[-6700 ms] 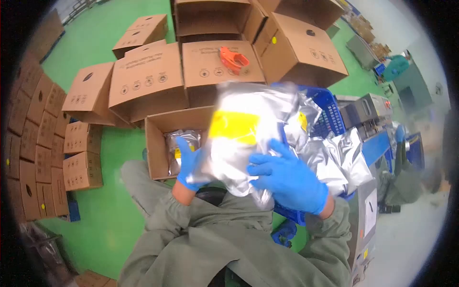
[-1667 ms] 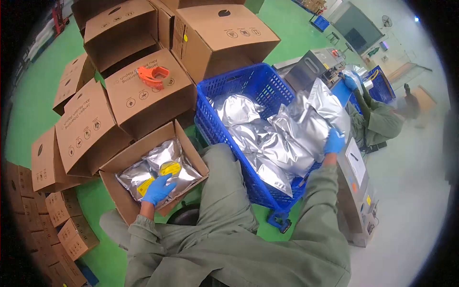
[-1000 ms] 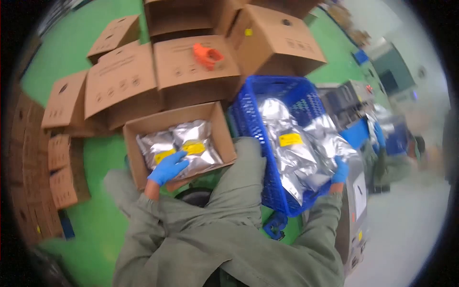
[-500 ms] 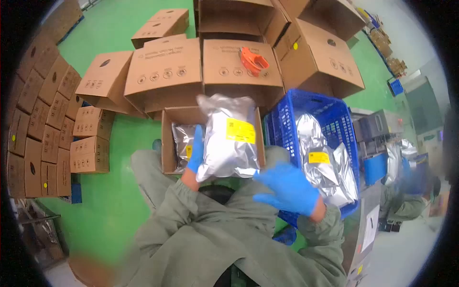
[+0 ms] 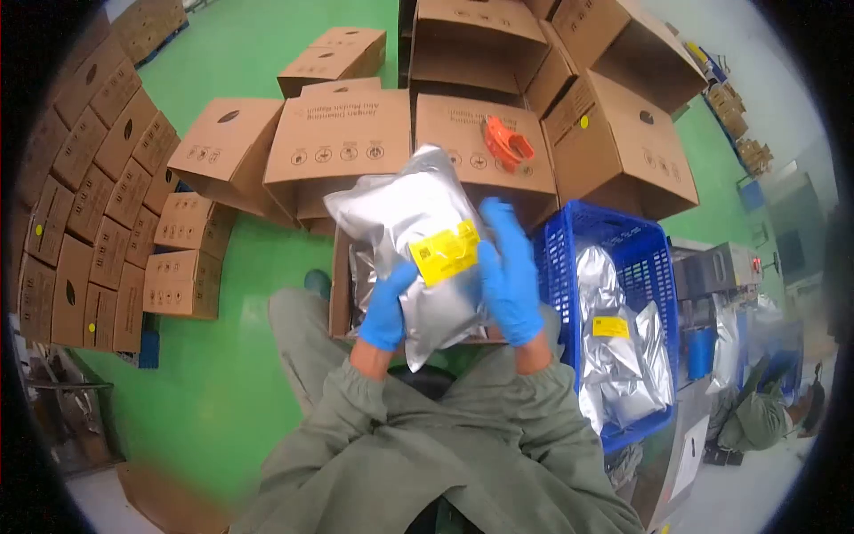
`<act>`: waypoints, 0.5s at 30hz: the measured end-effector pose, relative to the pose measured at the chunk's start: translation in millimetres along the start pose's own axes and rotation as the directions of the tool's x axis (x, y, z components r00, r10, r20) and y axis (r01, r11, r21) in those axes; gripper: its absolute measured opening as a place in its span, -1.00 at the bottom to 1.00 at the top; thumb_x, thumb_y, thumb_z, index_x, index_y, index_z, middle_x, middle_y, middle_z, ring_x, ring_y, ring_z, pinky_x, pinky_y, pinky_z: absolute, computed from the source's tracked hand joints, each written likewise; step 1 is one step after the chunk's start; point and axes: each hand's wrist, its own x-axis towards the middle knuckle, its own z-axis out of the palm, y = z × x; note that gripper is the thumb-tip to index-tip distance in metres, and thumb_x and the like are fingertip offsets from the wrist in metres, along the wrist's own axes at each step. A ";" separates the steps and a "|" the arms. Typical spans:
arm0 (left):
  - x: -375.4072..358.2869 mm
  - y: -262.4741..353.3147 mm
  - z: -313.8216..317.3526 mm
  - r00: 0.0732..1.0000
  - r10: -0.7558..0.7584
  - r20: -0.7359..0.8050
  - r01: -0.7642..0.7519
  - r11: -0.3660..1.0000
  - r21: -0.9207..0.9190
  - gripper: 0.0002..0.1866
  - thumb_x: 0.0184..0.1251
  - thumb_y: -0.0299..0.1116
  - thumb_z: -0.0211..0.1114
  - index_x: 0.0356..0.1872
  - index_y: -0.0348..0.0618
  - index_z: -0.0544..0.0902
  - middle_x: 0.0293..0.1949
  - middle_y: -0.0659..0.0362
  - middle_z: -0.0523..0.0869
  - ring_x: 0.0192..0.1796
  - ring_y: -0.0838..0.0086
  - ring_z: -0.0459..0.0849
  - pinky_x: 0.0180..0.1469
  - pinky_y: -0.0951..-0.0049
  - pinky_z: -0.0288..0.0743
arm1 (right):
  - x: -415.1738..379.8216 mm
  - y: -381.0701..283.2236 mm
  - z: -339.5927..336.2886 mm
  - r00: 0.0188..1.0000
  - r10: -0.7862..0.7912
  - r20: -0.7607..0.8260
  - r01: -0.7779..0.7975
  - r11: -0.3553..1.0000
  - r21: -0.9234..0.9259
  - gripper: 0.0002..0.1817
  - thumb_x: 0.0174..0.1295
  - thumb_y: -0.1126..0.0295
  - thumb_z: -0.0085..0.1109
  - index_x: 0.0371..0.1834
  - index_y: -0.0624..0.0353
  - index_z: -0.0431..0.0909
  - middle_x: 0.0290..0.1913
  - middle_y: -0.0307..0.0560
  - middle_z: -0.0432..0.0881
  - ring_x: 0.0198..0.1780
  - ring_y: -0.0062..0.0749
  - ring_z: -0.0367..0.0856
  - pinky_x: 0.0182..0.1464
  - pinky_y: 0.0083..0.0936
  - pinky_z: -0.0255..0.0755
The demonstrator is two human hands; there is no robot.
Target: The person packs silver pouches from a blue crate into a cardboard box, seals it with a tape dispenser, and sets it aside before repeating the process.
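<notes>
silver pouch: up at the person's 12 o'clock, over an open carton | left grip: closed on its 7 o'clock edge | right grip: fingers kinda straight at 3, can't tell if it's really holding | blue crate: pouch's 4 o'clock, other pouches inside

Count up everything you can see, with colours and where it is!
Labelled foil pouch: one, silver with yellow label, between the hands
Open cardboard box: one, brown, beneath that pouch
Slotted plastic crate: one, blue, right of the lap
Crate's foil pouches: several overlapping, silver, inside it
Big boxy cardboard cartons: several, brown, ahead
Stacked cardboard cartons: many, brown, left
Curved plastic tool: one, orange, atop a carton
Smooth floor: one, green, below
Co-worker: one, grey-green clothes, far right
Blurry edges: can't count
Gloved left hand: one, blue, holding the labelled pouch
Gloved right hand: one, blue, at its right side
</notes>
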 end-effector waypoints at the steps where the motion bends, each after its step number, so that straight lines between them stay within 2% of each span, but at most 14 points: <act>1: 0.6 4.0 -7.5 0.994 0.055 0.094 -0.066 0.991 0.119 -0.57 0.33 -0.39 0.21 0.20 -0.28 0.53 0.06 0.11 0.67 0.09 0.37 0.64 0.22 0.35 0.46 | 10.6 4.8 -3.9 0.995 0.078 -0.068 -0.079 0.997 -0.002 -0.33 0.28 0.29 0.18 0.45 0.21 0.24 0.40 0.15 0.36 0.38 -0.07 0.37 0.37 -0.27 0.24; 2: -2.9 -4.4 -12.2 0.996 0.043 0.074 -0.051 0.993 0.108 -0.57 0.33 -0.39 0.21 0.20 -0.28 0.53 0.06 0.11 0.67 0.09 0.37 0.64 0.22 0.35 0.46 | 13.0 7.8 -13.0 0.936 0.341 0.082 -0.351 0.907 0.231 -0.29 0.26 0.32 0.23 0.48 0.19 0.22 0.37 0.13 0.41 0.27 -0.28 0.48 0.28 -0.35 0.36; 4: -8.0 -9.9 -0.8 0.991 0.083 0.103 -0.101 0.978 0.180 -0.65 0.33 -0.43 0.24 0.12 -0.28 0.58 -0.04 0.17 0.70 -0.02 0.45 0.65 0.11 0.41 0.50 | 37.0 4.8 -24.9 0.958 0.181 0.221 -0.218 0.963 0.156 -0.22 0.19 0.32 0.32 0.48 0.18 0.21 0.31 0.12 0.48 0.13 -0.45 0.54 0.18 -0.43 0.45; 5: -6.1 -29.9 -26.4 0.954 0.226 0.198 -0.300 0.760 0.576 -0.69 0.36 -0.41 0.26 0.08 -0.26 0.59 -0.07 0.24 0.68 -0.04 0.52 0.63 0.05 0.44 0.50 | 46.9 -2.0 -26.3 0.951 0.199 0.235 -0.268 0.910 0.315 -0.18 0.13 0.32 0.37 0.48 0.17 0.22 0.29 0.10 0.50 0.09 -0.51 0.54 0.16 -0.45 0.46; 6: -12.6 -27.2 -19.1 0.958 0.221 0.183 -0.287 0.763 0.580 -0.69 0.36 -0.41 0.26 0.08 -0.26 0.59 -0.07 0.24 0.68 -0.04 0.52 0.63 0.05 0.44 0.50 | 56.0 -8.6 -27.9 0.946 0.211 0.247 -0.307 0.830 0.466 -0.14 0.07 0.32 0.42 0.47 0.17 0.23 0.27 0.09 0.53 0.04 -0.58 0.54 0.13 -0.47 0.47; 7: -19.8 -19.4 -1.2 0.991 0.099 0.086 -0.131 0.783 0.608 -0.68 0.38 -0.37 0.26 0.09 -0.26 0.59 -0.06 0.24 0.68 -0.03 0.53 0.62 0.05 0.44 0.50 | 63.3 -11.6 -30.6 0.922 0.228 0.313 -0.355 0.823 0.444 -0.07 -0.02 0.30 0.48 0.48 0.10 0.23 0.23 0.08 0.56 0.06 -0.53 0.58 0.14 -0.49 0.46; 8: -23.8 -14.9 7.0 1.000 -0.022 -0.016 0.027 0.784 0.620 -0.67 0.40 -0.34 0.25 0.10 -0.26 0.58 -0.06 0.23 0.68 -0.01 0.54 0.61 0.06 0.44 0.49 | 67.1 2.8 -22.9 0.917 0.228 0.326 -0.362 0.817 0.448 -0.07 -0.02 0.30 0.48 0.48 0.10 0.23 0.23 0.08 0.56 0.06 -0.53 0.58 0.14 -0.49 0.46; 9: -36.0 -14.1 -2.7 0.995 -0.098 -0.018 0.082 0.699 0.710 -0.60 0.42 -0.33 0.25 0.19 -0.31 0.52 0.01 0.17 0.68 0.09 0.46 0.60 0.17 0.45 0.45 | 67.9 27.1 -9.5 0.903 0.130 0.410 -0.259 0.925 0.278 -0.07 -0.03 0.25 0.49 0.48 0.06 0.25 0.20 0.09 0.58 0.07 -0.43 0.60 0.15 -0.46 0.46; 10: -57.3 -24.7 -22.3 0.992 -0.106 -0.075 0.129 0.736 0.664 -0.55 0.42 -0.32 0.24 0.24 -0.33 0.47 0.06 0.12 0.65 0.14 0.43 0.58 0.22 0.45 0.42 | 68.2 49.3 2.8 0.866 0.042 0.499 -0.111 0.988 0.110 -0.07 -0.05 0.19 0.50 0.47 0.01 0.27 0.16 0.10 0.60 0.09 -0.32 0.62 0.17 -0.43 0.45; 11: -78.6 -32.8 -43.1 0.985 -0.121 -0.125 0.173 0.768 0.617 -0.51 0.43 -0.32 0.23 0.29 -0.35 0.41 0.11 0.07 0.63 0.20 0.40 0.57 0.27 0.44 0.39 | 62.4 59.8 20.7 0.777 0.150 0.611 -0.082 0.987 -0.139 -0.05 -0.04 0.01 0.46 0.48 -0.04 0.26 0.13 0.14 0.60 0.14 -0.06 0.59 0.24 -0.33 0.40; 12: -99.2 -17.1 -47.1 0.965 -0.209 -0.155 0.261 0.782 0.566 -0.47 0.42 -0.34 0.22 0.33 -0.36 0.36 0.17 0.04 0.58 0.25 0.36 0.53 0.32 0.42 0.36 | 39.9 102.7 47.7 0.760 0.030 0.649 0.165 0.957 -0.237 -0.03 0.00 -0.11 0.36 0.50 -0.03 0.20 0.25 0.18 0.50 0.25 0.04 0.48 0.31 -0.19 0.32; 13: -120.2 2.7 -46.6 0.935 -0.302 -0.185 0.354 0.787 0.505 -0.44 0.42 -0.35 0.21 0.36 -0.37 0.30 0.24 0.00 0.53 0.30 0.32 0.49 0.36 0.39 0.32 | 26.1 97.0 58.2 0.635 0.312 0.707 0.327 0.721 -0.611 -0.06 0.06 -0.09 0.29 0.50 -0.01 0.15 0.39 0.22 0.32 0.36 0.08 0.36 0.36 -0.09 0.25; 14: -128.8 18.5 -52.4 0.935 -0.303 -0.184 0.354 0.787 0.505 -0.44 0.42 -0.35 0.21 0.36 -0.37 0.30 0.24 0.00 0.53 0.30 0.32 0.49 0.36 0.39 0.32 | 14.2 106.2 67.0 0.636 0.312 0.706 0.325 0.721 -0.612 -0.06 0.06 -0.09 0.29 0.50 -0.01 0.15 0.39 0.22 0.32 0.36 0.08 0.36 0.36 -0.09 0.25; 15: -133.1 31.5 -59.0 0.954 -0.186 -0.237 0.287 0.801 0.526 -0.43 0.43 -0.38 0.19 0.38 -0.37 0.28 0.27 -0.02 0.49 0.32 0.30 0.47 0.37 0.37 0.31 | 0.4 125.9 80.5 0.667 0.269 0.695 0.264 0.787 -0.558 -0.09 0.08 -0.06 0.28 0.50 0.00 0.16 0.43 0.24 0.24 0.39 0.10 0.30 0.36 -0.04 0.23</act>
